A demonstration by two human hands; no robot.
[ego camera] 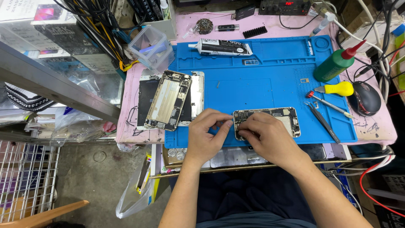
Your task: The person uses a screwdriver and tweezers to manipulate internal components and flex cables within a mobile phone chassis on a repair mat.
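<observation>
Opened phone chassis (pixel 276 119) lies flat near the front edge of the blue repair mat (pixel 261 84) on the worktop (pixel 371 126), its bare boards and connectors facing up. It looks light, thin and stiff, but fragile inside: fine parts and ribbon cables would not forgive a squeeze, so the metal rim along the long sides seems the safe place to hold it.

Both hands are on its left end. The left hand (pixel 206 133) is curled, fingertips pinched at the frame's corner; whether it holds a tiny part I cannot tell. The right hand (pixel 268 137) is bent over the lower left of the chassis, fingers pressing down, covering that part.

Just right of the chassis lie black tweezers (pixel 324 122) and a red-tipped screwdriver (pixel 331 104), close enough to be knocked. Well to the left, a second stripped phone (pixel 168 100) rests across other phone panels at the mat's border. The mat's middle, behind the chassis, offers open room; the front edge drops off just beneath the wrists.
</observation>
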